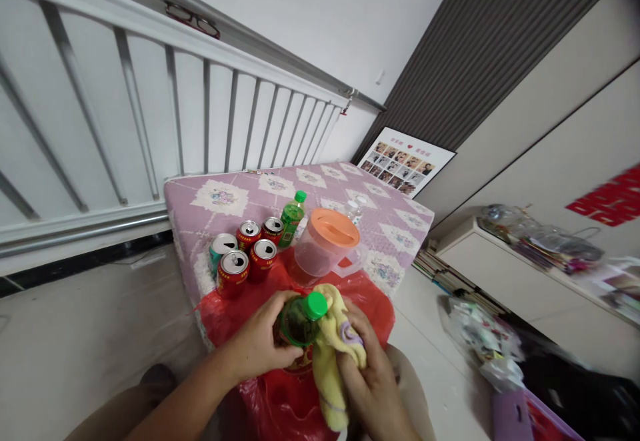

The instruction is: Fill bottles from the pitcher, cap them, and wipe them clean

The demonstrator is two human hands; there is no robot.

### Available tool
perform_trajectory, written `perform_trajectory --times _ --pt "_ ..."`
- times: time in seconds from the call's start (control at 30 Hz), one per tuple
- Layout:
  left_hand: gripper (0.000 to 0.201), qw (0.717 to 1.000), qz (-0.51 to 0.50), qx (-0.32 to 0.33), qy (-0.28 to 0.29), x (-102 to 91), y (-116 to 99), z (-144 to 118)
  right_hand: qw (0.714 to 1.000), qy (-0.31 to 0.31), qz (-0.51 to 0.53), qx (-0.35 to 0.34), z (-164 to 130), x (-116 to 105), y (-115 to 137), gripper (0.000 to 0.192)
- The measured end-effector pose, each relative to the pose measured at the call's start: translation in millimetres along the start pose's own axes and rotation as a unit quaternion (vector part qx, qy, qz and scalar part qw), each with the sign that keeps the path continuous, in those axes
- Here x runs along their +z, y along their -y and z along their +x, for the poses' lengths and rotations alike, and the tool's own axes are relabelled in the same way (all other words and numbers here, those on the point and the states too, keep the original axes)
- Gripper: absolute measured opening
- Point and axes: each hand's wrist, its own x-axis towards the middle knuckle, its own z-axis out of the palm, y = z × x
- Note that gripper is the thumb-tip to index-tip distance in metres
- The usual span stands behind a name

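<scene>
My left hand (267, 334) is wrapped round a green-capped plastic bottle (301, 317), which tilts over a red plastic bag (225, 317). In my right hand (373, 367) is a bunched yellow cloth (327, 371) with a purple mark, pressed against the bottle's side near its neck. Just beyond stands a clear pitcher (315, 251) with an orange lid. A second green-capped bottle (291, 221) is upright behind several opened red cans (233, 273) and one teal can (220, 247).
The cans and pitcher stand on a table with a pink patterned cloth (225, 197). A white radiator (220, 114) runs behind it, with glasses (193, 19) on top. A photo board (405, 161) leans at the wall. Bags (483, 334) and a purple bin (510, 417) lie to the right.
</scene>
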Motion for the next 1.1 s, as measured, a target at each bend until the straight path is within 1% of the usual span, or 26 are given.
perform_trajectory --times 0.1,0.2,0.23,0.3,0.37,0.43,0.57,0.67,0.83,0.93,1.03,1.1 --pt "0.072 1.0 0.005 -0.004 0.005 -0.6 -1.1 -1.0 0.989 0.027 0.09 0.115 17.6 0.0 -0.6 0.041" --pt "0.072 1.0 0.011 0.004 0.011 -0.6 0.4 -1.5 0.959 0.074 0.168 0.215 32.9 3.5 -3.5 0.045" --pt "0.072 1.0 0.013 0.009 0.014 -0.6 1.2 -1.7 0.949 0.085 0.187 0.238 36.2 5.9 -5.3 0.047" --pt "0.074 1.0 0.015 0.018 0.017 -0.5 3.0 -1.8 0.935 0.097 0.219 0.262 38.9 12.3 -10.1 0.05" --pt "0.078 0.999 0.015 0.026 0.019 -0.6 4.3 -1.8 0.927 0.103 0.244 0.267 36.6 19.9 -16.3 0.052" --pt "0.081 0.999 0.016 0.034 0.021 -0.8 4.7 -1.7 0.926 0.114 0.25 0.26 31.4 26.6 -22.7 0.05" --pt "0.079 0.998 0.045 0.034 0.02 -2.8 4.1 -1.0 0.94 0.145 0.21 0.225 22.0 33.0 -30.3 0.039" --pt "0.078 0.997 0.069 0.023 0.025 -5.7 3.2 -0.4 0.946 0.143 0.202 0.21 20.6 30.5 -27.6 0.037" --pt "0.082 0.996 0.076 0.019 0.042 -9.6 1.1 -0.2 0.933 0.083 0.259 0.237 23.6 13.6 -11.1 0.051" --pt "0.085 0.997 0.069 -0.013 0.03 -8.6 2.4 -3.6 0.924 0.056 0.289 0.243 24.9 6.1 -6.2 0.056" --pt "0.082 0.998 0.054 -0.042 0.005 -5.4 7.1 -10.5 0.916 0.083 0.303 0.251 23.3 11.5 -14.5 0.057" --pt "0.078 0.998 0.045 -0.048 -0.01 -2.6 10.8 -15.8 0.922 0.11 0.284 0.24 20.2 21.0 -26.3 0.057"
